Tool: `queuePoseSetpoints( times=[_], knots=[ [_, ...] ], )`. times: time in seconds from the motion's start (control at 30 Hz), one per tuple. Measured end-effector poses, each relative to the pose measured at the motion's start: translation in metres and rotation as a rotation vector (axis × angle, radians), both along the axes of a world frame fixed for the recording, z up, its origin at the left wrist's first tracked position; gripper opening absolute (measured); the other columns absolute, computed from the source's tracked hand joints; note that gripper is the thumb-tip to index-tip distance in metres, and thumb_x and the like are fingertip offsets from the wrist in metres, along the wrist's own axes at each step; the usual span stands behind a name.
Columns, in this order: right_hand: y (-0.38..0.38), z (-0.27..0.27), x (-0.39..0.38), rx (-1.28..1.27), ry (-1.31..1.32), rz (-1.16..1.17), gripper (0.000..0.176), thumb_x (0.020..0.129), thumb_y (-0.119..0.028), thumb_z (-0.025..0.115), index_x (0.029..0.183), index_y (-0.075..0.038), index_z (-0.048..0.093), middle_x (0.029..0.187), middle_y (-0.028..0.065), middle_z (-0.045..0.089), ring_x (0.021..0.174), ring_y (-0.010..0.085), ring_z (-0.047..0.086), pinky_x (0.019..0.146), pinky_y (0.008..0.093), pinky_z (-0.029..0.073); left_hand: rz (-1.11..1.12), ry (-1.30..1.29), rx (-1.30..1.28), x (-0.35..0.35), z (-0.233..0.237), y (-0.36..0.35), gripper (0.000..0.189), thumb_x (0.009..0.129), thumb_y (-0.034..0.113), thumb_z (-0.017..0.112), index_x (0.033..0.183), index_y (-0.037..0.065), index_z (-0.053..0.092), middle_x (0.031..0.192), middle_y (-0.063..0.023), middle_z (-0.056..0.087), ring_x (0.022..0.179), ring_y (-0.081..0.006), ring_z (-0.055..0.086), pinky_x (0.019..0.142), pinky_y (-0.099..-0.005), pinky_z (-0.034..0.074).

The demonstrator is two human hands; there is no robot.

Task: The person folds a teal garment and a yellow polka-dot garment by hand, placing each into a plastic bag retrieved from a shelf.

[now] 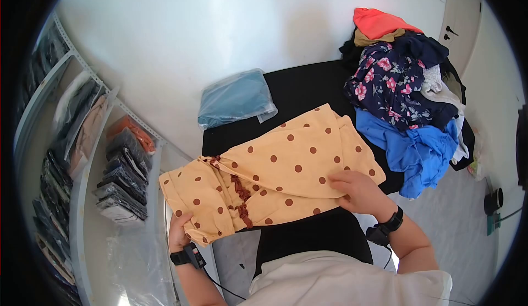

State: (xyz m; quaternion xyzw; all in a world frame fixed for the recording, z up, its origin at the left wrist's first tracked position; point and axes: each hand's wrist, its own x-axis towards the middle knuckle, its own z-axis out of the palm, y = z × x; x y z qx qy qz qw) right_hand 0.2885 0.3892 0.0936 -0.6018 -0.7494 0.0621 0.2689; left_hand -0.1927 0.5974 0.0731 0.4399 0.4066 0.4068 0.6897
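Observation:
A yellow garment with brown polka dots lies folded lengthwise across the black-topped table, with dark brown ruffled trim near its left part. My left hand is closed on the garment's lower left corner, the thumb on top and the other fingers mostly hidden beneath the cloth. Toward the right end, my right hand pinches the cloth near its front edge, fingers curled and thumb below. Both wrists wear black bands with small devices and cables.
A bagged blue garment rests at the table's back left. Heaped at the right are a floral navy garment, blue cloth and coral cloth. White shelving with bagged clothes stands to my left. The black table surface meets the wall.

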Motion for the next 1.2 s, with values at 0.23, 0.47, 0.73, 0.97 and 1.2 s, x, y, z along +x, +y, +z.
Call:
queuePoseSetpoints(
  times=[0.23, 0.47, 0.73, 0.97, 1.2],
  knots=[
    [-0.018, 0.023, -0.002, 0.205, 0.04, 0.169, 0.015, 0.073, -0.004, 0.07, 0.087, -0.006, 0.066, 0.108, 0.0047, 0.07, 0.109, 0.0267, 0.063, 0.089, 0.0418, 0.051, 0.013, 0.007, 0.014, 0.004, 0.005, -0.004, 0.057, 0.087, 0.002, 0.056, 0.141, -0.004, 0.042, 0.132, -0.0178, 0.061, 0.111, -0.031, 0.066, 0.095, -0.0416, 0.056],
    [-0.013, 0.015, -0.003, -0.026, 0.005, 0.266, 0.019, 0.076, -0.015, 0.075, 0.091, -0.006, 0.067, 0.116, 0.0054, 0.069, 0.118, 0.0285, 0.058, 0.106, 0.0468, 0.04, 0.022, -0.017, 0.051, 0.009, 0.008, -0.005, 0.056, 0.087, 0.003, 0.056, 0.14, -0.005, 0.042, 0.133, -0.0186, 0.06, 0.112, -0.0304, 0.066, 0.095, -0.0413, 0.056],
    [0.006, -0.005, -0.031, -0.13, -0.15, 0.084, 0.074, 0.087, -0.045, 0.071, 0.145, -0.005, 0.047, 0.152, 0.0156, 0.045, 0.144, 0.0351, 0.036, 0.119, 0.0512, 0.025, -0.003, -0.004, 0.099, 0.022, 0.033, -0.01, 0.056, 0.087, -0.001, 0.058, 0.141, -0.004, 0.043, 0.133, -0.015, 0.06, 0.116, -0.0262, 0.063, 0.097, -0.037, 0.052],
    [0.006, -0.008, -0.025, -0.122, -0.021, 0.091, 0.067, 0.089, -0.044, 0.069, 0.139, -0.003, 0.054, 0.148, 0.0161, 0.049, 0.143, 0.0353, 0.038, 0.121, 0.051, 0.022, -0.166, 0.151, 0.258, 0.071, 0.099, -0.018, 0.064, 0.084, 0.002, 0.061, 0.144, -0.003, 0.04, 0.134, -0.0116, 0.059, 0.116, -0.0214, 0.062, 0.099, -0.0344, 0.05],
    [0.005, -0.004, -0.026, -0.09, 0.31, 0.026, 0.05, 0.097, -0.028, 0.061, 0.137, 0.0, 0.054, 0.134, 0.0222, 0.058, 0.13, 0.0355, 0.051, 0.111, 0.0439, 0.037, -0.549, 0.535, 0.591, 0.186, 0.122, -0.047, 0.085, 0.086, 0.014, 0.07, 0.155, -0.001, 0.022, 0.133, -0.0143, 0.057, 0.12, -0.017, 0.055, 0.103, -0.0309, 0.044]
  ],
)
